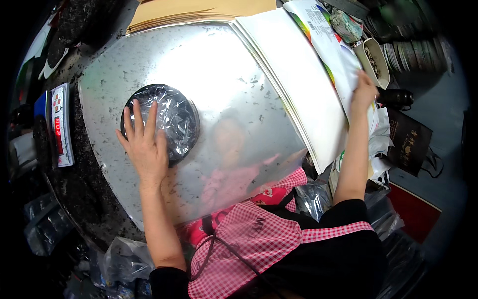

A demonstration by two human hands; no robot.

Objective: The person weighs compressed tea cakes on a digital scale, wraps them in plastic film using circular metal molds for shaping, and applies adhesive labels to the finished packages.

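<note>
Down on the round metal tray [219, 70], the left hand [146, 144] lies flat with its fingers [141, 119] spread wide, pressing on a dark round cake wrapped in clear film [172, 119]. The palm covers the cake's lower left edge, and the fingertips reach toward its middle. The wrapped cake sits on the left part of the tray, well apart from the papers on the right. Small dark flecks are scattered over the shiny tray surface.

Off to the right, the right hand [364, 92] reaches out at arm's length and rests on a printed sheet [328, 40] lying over a stack of white paper sheets [294, 84]; the fingers are bent on the paper, though whether they pinch it I cannot tell. The stack overlaps the tray's right rim. Just beyond the hand stands a small beige container [374, 61]. A digital scale with a red display [60, 124] sits on the dark table [74, 194] left of the tray. Brown paper sheets [199, 10] lie at the tray's far edge. The person wears a red checked apron [259, 244].
</note>
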